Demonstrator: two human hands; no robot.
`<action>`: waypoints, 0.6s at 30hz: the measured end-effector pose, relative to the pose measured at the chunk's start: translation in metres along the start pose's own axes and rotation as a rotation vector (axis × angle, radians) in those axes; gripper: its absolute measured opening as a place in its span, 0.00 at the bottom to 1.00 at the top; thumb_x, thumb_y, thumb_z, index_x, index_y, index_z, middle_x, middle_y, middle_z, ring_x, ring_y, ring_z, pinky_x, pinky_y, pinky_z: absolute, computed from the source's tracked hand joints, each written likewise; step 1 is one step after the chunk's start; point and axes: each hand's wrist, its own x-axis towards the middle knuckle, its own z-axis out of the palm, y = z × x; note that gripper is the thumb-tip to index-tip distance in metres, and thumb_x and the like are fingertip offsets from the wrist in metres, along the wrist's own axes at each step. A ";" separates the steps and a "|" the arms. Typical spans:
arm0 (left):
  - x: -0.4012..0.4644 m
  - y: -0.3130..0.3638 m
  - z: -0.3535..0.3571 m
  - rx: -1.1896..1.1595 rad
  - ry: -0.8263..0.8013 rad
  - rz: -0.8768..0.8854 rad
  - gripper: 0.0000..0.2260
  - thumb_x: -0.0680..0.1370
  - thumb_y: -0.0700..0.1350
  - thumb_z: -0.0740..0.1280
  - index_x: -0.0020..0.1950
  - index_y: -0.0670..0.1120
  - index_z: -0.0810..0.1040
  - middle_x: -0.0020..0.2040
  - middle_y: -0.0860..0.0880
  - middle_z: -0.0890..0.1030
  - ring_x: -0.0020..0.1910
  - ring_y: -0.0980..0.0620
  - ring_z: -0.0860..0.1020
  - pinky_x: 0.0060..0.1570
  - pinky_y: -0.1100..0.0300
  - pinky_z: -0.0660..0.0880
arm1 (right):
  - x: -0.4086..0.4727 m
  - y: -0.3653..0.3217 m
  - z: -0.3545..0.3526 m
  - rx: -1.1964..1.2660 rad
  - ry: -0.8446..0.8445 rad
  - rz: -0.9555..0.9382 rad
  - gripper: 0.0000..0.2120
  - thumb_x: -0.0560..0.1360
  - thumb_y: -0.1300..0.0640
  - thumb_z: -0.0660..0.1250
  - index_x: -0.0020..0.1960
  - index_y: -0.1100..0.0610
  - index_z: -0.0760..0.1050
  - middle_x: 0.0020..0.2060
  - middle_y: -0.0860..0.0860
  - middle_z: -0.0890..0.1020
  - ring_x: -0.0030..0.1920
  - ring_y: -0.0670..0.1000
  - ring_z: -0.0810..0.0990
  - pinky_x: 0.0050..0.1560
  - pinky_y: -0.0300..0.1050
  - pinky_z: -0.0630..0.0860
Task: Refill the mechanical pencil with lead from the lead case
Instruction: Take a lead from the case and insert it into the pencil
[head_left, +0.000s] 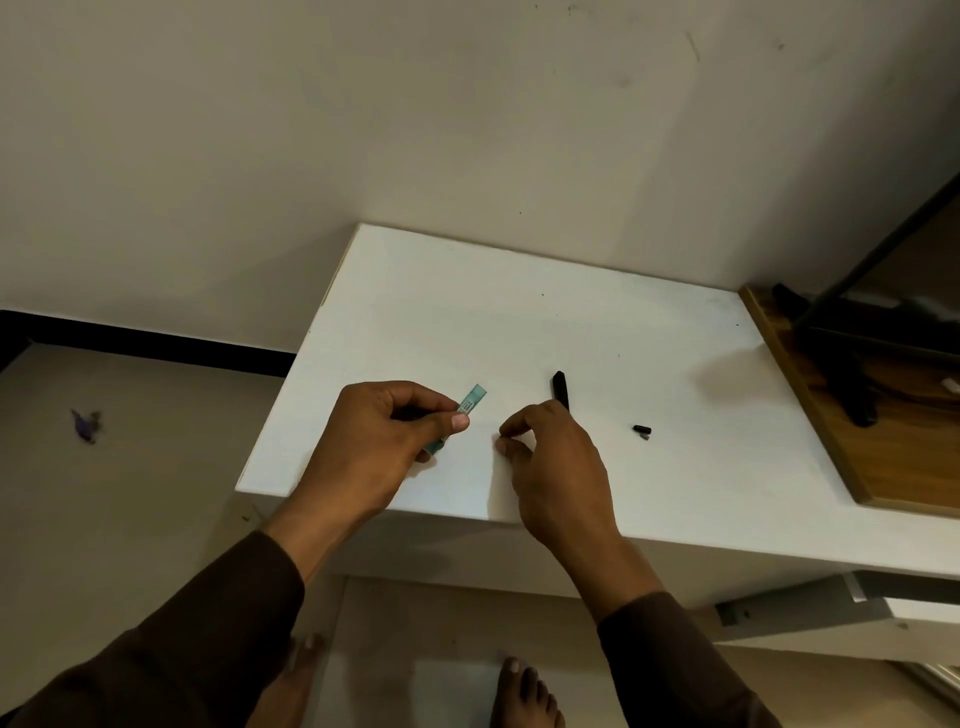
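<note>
dim, warm indoor light, everything a bit muddy and yellow. the white table (597, 338) is the brightest patch, with no hard glare on it. soft shadows sit just under the left hand (382, 441) and right hand (558, 467), so the light is probably from above and behind. a blurry dark smudge lies near the table's right side. wide-angle bending curves the edges, and the corners look soft and grainy.
</note>
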 end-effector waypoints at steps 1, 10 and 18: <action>0.000 0.000 0.000 0.002 -0.001 0.002 0.03 0.72 0.42 0.78 0.44 0.49 0.89 0.38 0.51 0.88 0.34 0.60 0.83 0.35 0.68 0.80 | 0.000 0.000 -0.001 0.007 0.004 0.000 0.02 0.80 0.57 0.68 0.52 0.53 0.79 0.53 0.48 0.80 0.54 0.51 0.80 0.43 0.39 0.70; -0.003 0.002 0.004 0.045 -0.029 0.054 0.01 0.73 0.45 0.78 0.43 0.50 0.89 0.37 0.54 0.88 0.35 0.60 0.84 0.33 0.70 0.77 | -0.010 -0.028 -0.016 0.582 0.025 0.101 0.05 0.79 0.47 0.69 0.51 0.44 0.84 0.46 0.40 0.86 0.43 0.45 0.84 0.43 0.43 0.81; -0.008 0.005 0.010 -0.019 -0.144 0.060 0.03 0.76 0.39 0.75 0.46 0.44 0.88 0.38 0.48 0.89 0.37 0.50 0.88 0.37 0.61 0.84 | -0.008 -0.027 -0.026 0.690 -0.021 0.050 0.03 0.78 0.57 0.71 0.48 0.53 0.84 0.41 0.48 0.87 0.45 0.46 0.85 0.44 0.36 0.79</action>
